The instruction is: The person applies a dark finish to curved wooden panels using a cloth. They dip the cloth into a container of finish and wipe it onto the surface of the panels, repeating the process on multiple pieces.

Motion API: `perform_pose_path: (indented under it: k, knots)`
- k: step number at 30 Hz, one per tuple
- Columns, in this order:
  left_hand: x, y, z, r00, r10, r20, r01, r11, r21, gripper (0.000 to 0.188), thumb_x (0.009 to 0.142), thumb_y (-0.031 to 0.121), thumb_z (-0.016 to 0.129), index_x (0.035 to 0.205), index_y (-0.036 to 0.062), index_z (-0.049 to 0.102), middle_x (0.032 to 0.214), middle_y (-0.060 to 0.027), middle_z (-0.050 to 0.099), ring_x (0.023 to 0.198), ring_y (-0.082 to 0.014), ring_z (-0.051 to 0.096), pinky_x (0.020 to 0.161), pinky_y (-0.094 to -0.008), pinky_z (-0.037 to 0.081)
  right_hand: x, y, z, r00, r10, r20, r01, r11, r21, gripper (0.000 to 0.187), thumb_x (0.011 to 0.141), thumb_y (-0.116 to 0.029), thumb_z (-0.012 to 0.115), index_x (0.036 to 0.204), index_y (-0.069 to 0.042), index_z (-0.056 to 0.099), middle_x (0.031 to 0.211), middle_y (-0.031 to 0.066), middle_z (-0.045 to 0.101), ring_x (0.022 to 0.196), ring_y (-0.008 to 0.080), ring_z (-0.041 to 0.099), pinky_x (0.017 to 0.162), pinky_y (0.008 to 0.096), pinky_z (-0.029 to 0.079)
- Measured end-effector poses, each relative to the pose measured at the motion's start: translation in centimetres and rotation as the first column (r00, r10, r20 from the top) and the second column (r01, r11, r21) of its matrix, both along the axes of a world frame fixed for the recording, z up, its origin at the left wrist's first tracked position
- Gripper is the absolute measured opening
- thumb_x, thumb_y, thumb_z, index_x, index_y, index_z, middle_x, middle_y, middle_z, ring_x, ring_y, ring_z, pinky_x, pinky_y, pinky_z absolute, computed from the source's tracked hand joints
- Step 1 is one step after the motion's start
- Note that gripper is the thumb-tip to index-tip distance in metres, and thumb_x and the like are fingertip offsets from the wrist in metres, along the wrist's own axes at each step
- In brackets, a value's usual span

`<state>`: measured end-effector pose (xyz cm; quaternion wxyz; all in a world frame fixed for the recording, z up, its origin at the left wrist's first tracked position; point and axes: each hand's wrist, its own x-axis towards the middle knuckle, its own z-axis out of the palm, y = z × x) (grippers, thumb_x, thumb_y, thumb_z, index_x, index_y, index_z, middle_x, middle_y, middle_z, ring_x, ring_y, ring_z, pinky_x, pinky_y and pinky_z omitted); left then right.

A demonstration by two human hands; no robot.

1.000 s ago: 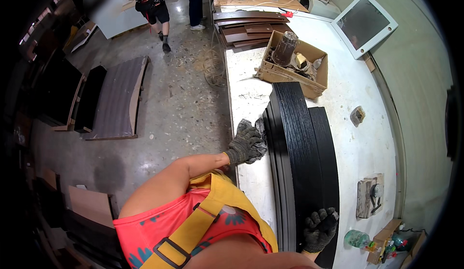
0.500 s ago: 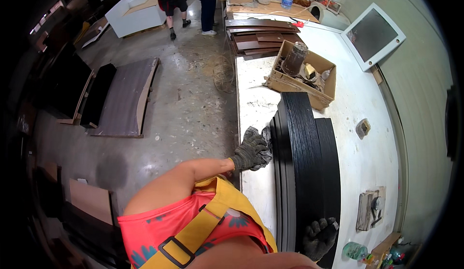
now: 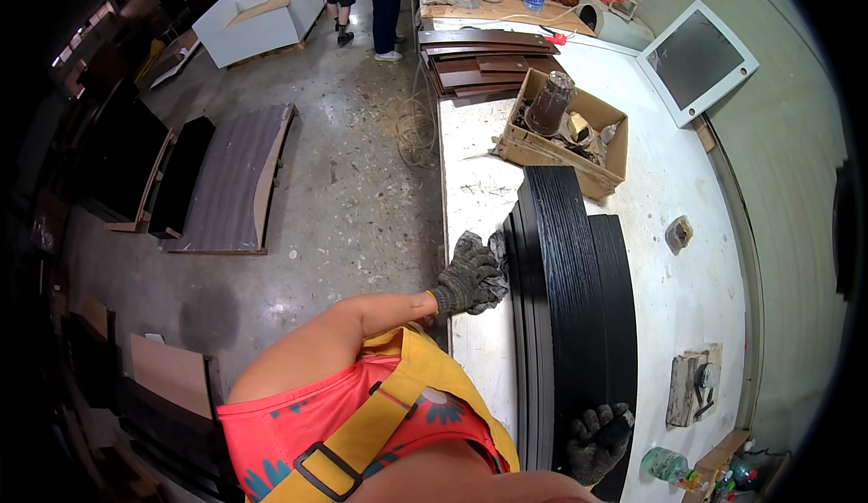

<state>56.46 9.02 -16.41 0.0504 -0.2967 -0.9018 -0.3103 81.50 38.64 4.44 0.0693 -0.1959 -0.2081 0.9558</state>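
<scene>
My left hand, in a grey knitted glove, is closed on a crumpled dark grey rag against the left side of a stack of black boards. The boards are long and wood-grained, lying lengthwise on a white worktable. Down at the stack's near right end rests my right hand, gloved too, its fingers curled; a black patch shows in its grip, and what it holds cannot be made out.
Beyond the stack stands a cardboard box with a dirty jar inside. Brown boards lie farther back. A wooden block with metal fitting and a green-tinted bottle are at right. Two people stand far off.
The view has shifted slightly. Both hands keep nearly the same places on the boards. In the background, one person has moved farther away.
</scene>
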Motion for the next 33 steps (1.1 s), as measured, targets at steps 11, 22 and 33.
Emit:
perform_pose_path:
  k: [11, 22, 33]
  knots:
    - [-0.3, 0.2, -0.8, 0.999, -0.01, 0.052, 0.009, 1.0, 0.016, 0.054, 0.069, 0.037, 0.074, 0.116, 0.011, 0.065, 0.127, -0.0111, 0.055, 0.128, -0.033, 0.042, 0.114, -0.0479, 0.022, -0.1, -0.1, 0.0, 1.0, 0.004, -0.011, -0.003, 0.999, 0.041, 0.022, 0.093, -0.027, 0.053, 0.109, -0.013, 0.056, 0.077, 0.0023, 0.045, 0.065, 0.0174, 0.04, 0.057, 0.0321, 0.036]
    - [0.3, 0.0, 0.6, 0.991, 0.033, -0.128, -0.025, 0.997, 0.069, 0.048, 0.065, 0.029, 0.076, 0.107, 0.0079, 0.068, 0.118, -0.0099, 0.06, 0.12, -0.031, 0.048, 0.11, -0.0498, 0.026, -0.2, -0.5, 0.4, 0.998, -0.035, 0.048, 0.033, 0.999, 0.036, 0.024, 0.095, -0.031, 0.052, 0.112, -0.013, 0.057, 0.079, 0.0028, 0.048, 0.067, 0.0178, 0.042, 0.059, 0.0323, 0.037]
    - [0.5, 0.2, 0.7, 0.994, 0.049, -0.099, -0.044, 0.998, 0.047, 0.044, 0.069, 0.029, 0.074, 0.108, 0.0092, 0.068, 0.118, -0.0096, 0.06, 0.121, -0.0317, 0.047, 0.11, -0.047, 0.029, 0.0, -0.3, 0.1, 1.0, -0.006, 0.001, 0.006, 1.0, 0.009, 0.025, 0.092, -0.03, 0.052, 0.111, -0.014, 0.056, 0.082, 0.0035, 0.048, 0.07, 0.0191, 0.042, 0.061, 0.0332, 0.037]
